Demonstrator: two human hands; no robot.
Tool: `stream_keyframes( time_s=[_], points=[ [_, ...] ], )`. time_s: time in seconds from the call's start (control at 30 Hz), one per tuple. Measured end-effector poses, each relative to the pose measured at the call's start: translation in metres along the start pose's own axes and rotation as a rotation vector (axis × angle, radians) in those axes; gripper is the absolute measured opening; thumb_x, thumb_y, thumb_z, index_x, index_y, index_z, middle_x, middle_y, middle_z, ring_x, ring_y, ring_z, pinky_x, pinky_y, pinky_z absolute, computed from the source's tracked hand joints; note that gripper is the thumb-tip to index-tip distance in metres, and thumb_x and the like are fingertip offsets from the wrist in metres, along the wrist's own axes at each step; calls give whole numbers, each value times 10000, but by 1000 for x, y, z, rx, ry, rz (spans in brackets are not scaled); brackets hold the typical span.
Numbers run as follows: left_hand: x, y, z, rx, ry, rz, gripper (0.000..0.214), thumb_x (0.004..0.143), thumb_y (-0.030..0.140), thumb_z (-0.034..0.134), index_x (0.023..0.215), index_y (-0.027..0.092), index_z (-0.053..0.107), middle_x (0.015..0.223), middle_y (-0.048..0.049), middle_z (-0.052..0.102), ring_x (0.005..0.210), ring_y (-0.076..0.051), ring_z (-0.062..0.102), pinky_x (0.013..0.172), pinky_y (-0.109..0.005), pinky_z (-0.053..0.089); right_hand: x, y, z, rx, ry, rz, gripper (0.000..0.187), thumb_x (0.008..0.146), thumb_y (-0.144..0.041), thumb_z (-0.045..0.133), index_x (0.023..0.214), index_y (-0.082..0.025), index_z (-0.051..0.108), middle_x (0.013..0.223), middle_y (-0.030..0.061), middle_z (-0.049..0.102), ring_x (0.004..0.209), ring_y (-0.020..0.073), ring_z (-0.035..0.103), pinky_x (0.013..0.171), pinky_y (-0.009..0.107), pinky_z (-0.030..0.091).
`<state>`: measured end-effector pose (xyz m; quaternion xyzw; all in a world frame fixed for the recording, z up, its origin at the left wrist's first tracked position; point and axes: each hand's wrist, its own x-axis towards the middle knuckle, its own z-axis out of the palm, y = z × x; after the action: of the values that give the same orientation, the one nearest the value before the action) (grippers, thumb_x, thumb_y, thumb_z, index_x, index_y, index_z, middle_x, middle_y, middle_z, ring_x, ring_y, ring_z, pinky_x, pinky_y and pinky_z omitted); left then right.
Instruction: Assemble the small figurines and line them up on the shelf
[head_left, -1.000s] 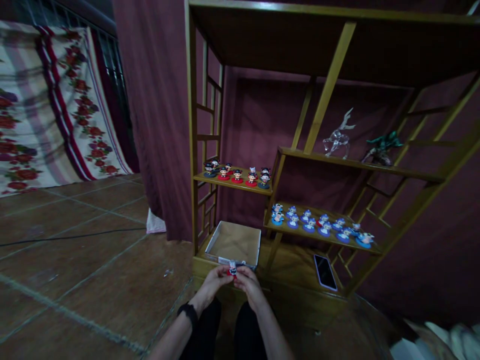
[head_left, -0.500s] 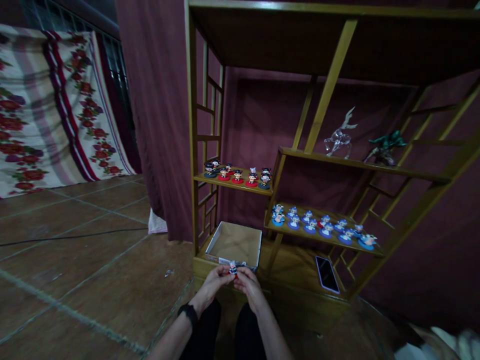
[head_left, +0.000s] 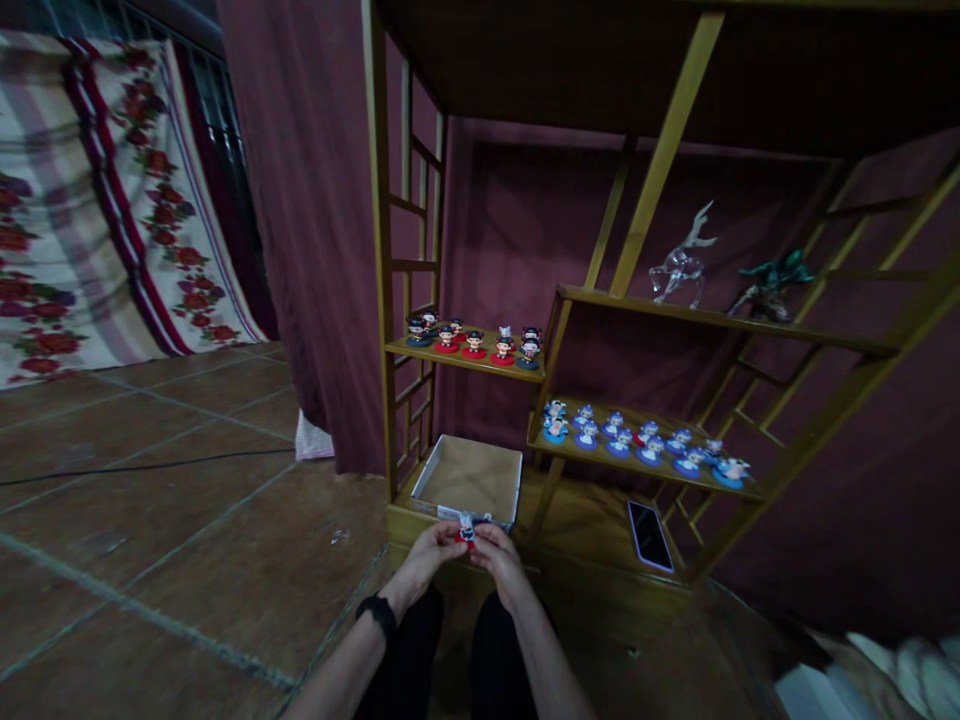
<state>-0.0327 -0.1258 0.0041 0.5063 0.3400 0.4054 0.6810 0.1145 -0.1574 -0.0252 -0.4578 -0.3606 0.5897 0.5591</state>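
A small figurine [head_left: 466, 527] with a pale head and a red base is held between both hands, just in front of a shallow open box. My left hand [head_left: 430, 556] wears a dark wristband and pinches the figurine from the left. My right hand [head_left: 498, 560] grips it from the other side, fingers closed against the base. The open box [head_left: 469, 478] sits on the bottom board of the wooden shelf; its brown inside shows, and my hands overlap its near edge.
Several red- and dark-based figurines [head_left: 473, 344] stand on the left shelf, several blue and purple ones [head_left: 619, 442] on the lower right shelf. Above them are a clear deer ornament [head_left: 678, 272] and a green ornament [head_left: 772, 285]. A phone [head_left: 649, 535] lies bottom right. A cable [head_left: 150, 466] crosses the floor.
The view has tilted slightly, so the shelf sits a little higher in the picture. Both hands still hold the figurine, its red base now showing more.
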Motion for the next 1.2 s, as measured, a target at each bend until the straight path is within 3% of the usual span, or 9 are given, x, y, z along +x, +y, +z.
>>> stream_keyframes(
  time_s=[0.3, 0.43, 0.57, 0.77, 1.2],
  points=[
    [-4, 3, 8, 77, 31, 23, 359, 535, 314, 756, 824, 140, 633, 783, -49, 659, 703, -160, 587, 723, -288, 419, 6, 5, 4, -33, 5, -5, 426, 571, -478, 678, 911, -228, 616, 958, 41, 638, 912, 211, 567, 743, 332, 433],
    [-3, 1, 8, 54, 82, 39, 331, 504, 286, 772, 749, 147, 598, 713, -18, 640, 650, -138, 571, 668, -266, 423, 8, 5, 5, -24, 25, 16, 416, 548, -480, 697, 871, -228, 624, 946, 36, 643, 894, 204, 575, 738, 327, 438],
    [-4, 2, 6, 63, 46, 55, 301, 536, 301, 753, 742, 149, 593, 707, -16, 636, 662, -141, 574, 673, -267, 425, 7, 2, 6, -16, 43, 25, 394, 536, -471, 712, 836, -226, 634, 907, 34, 650, 875, 201, 582, 732, 327, 443],
    [6, -8, -2, 69, 39, 0, 344, 471, 272, 783, 722, 146, 585, 677, -10, 634, 598, -120, 554, 629, -254, 415, 6, -1, 7, -19, 41, 18, 394, 524, -456, 724, 826, -216, 643, 889, 37, 652, 862, 199, 581, 734, 328, 441],
    [5, -11, -4, 67, 45, 25, 347, 489, 262, 773, 760, 144, 593, 743, -28, 641, 681, -145, 577, 698, -283, 433, 3, 0, 7, -23, 40, 7, 417, 532, -445, 714, 870, -213, 638, 907, 42, 653, 889, 214, 576, 753, 345, 435]
  ],
)
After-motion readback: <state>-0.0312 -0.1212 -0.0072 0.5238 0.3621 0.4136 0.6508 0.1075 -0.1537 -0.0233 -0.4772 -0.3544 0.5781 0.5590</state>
